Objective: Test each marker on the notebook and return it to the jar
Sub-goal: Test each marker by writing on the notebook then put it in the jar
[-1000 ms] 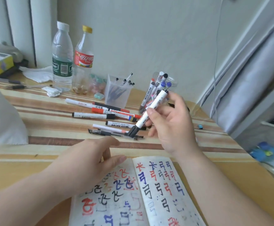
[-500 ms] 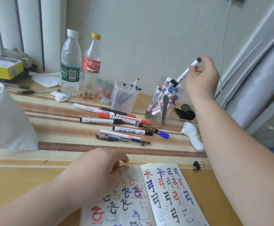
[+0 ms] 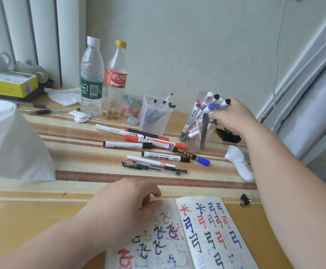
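Several loose markers (image 3: pixel 127 145) lie on striped table (image 3: pixel 76 158), untested by look of it. Your right hand (image 3: pixel 234 119) pinches black-capped white marker (image 3: pixel 226 102) at mouth of crowded clear plastic jar (image 3: pixel 209 140). Steer tip down into gap between standing markers, then let go; don't shove, jar could tip. Left hand (image 3: pixel 125 208) rests flat, fingers relaxed, on open scribbled notebook (image 3: pixel 212 230): good anchor for next test.

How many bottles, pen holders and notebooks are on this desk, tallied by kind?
Bottles: 2 (white-capped bottle, yellow-capped bottle)
Pen holders: 2 (square cup, jar)
Notebooks: 1 (notebook, lying open)
Total: 5
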